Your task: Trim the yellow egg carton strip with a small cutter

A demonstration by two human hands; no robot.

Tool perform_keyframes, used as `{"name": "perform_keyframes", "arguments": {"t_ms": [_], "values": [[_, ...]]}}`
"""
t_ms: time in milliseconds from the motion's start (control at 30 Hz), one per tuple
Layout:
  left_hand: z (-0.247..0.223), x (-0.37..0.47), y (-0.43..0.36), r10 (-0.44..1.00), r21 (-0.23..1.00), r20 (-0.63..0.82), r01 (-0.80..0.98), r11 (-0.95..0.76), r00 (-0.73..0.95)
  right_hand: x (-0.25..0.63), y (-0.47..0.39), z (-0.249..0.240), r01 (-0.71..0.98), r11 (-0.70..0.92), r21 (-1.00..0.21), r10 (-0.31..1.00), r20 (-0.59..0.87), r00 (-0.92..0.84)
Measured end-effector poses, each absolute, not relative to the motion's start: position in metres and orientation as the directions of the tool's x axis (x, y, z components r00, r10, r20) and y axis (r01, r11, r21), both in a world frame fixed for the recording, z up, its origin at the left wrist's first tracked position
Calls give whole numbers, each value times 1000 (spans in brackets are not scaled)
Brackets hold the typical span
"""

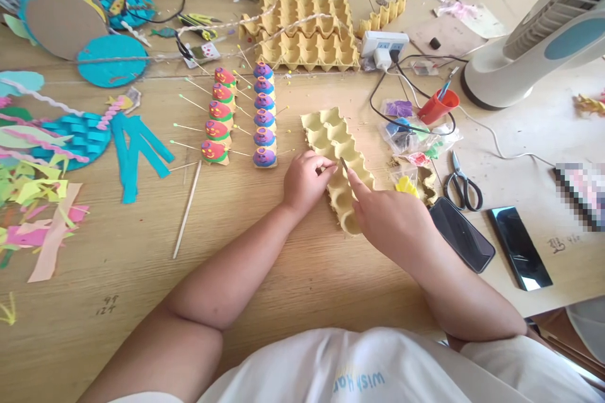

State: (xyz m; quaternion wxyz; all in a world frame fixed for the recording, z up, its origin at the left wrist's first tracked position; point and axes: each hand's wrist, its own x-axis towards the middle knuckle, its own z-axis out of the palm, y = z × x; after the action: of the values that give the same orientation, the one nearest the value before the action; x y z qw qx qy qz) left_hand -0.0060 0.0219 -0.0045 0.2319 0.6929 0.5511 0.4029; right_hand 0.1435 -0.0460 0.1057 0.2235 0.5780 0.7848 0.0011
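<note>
A piece of yellow egg carton (336,132) with two rows of cups lies on the wooden table, tilted slightly. My left hand (307,179) pinches at its left edge; whatever is between the fingertips is too small to name. My right hand (385,214) is over the carton's right side, its index finger stretched along a small dark blade (344,165) whose tip touches the carton. The rest of that tool is hidden in the hand. To the left stand a red and green painted carton strip (218,110) and a blue and purple one (263,118), both with pins stuck in.
More egg cartons (307,31) lie at the back. On the right are scissors (463,186), two phones (463,233), a red cup (438,107), a power strip (385,44) with cables and a fan (543,38). Paper scraps (38,195) and a stick (188,209) are left.
</note>
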Motion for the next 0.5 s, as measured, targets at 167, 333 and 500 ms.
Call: {"name": "perform_keyframes", "arguments": {"t_ms": [167,333,500], "values": [[-4,-6,22,951,762,299,582,-285,74,144,-41,101,918,310,249,925,-304,-230],[-4,-5,22,951,767,301,576,-284,68,146,-47,105,906,327,269,916,-328,-233],[-5,-5,23,947,758,312,580,-299,81,142,-37,99,923,296,247,926,-312,-213]]}}
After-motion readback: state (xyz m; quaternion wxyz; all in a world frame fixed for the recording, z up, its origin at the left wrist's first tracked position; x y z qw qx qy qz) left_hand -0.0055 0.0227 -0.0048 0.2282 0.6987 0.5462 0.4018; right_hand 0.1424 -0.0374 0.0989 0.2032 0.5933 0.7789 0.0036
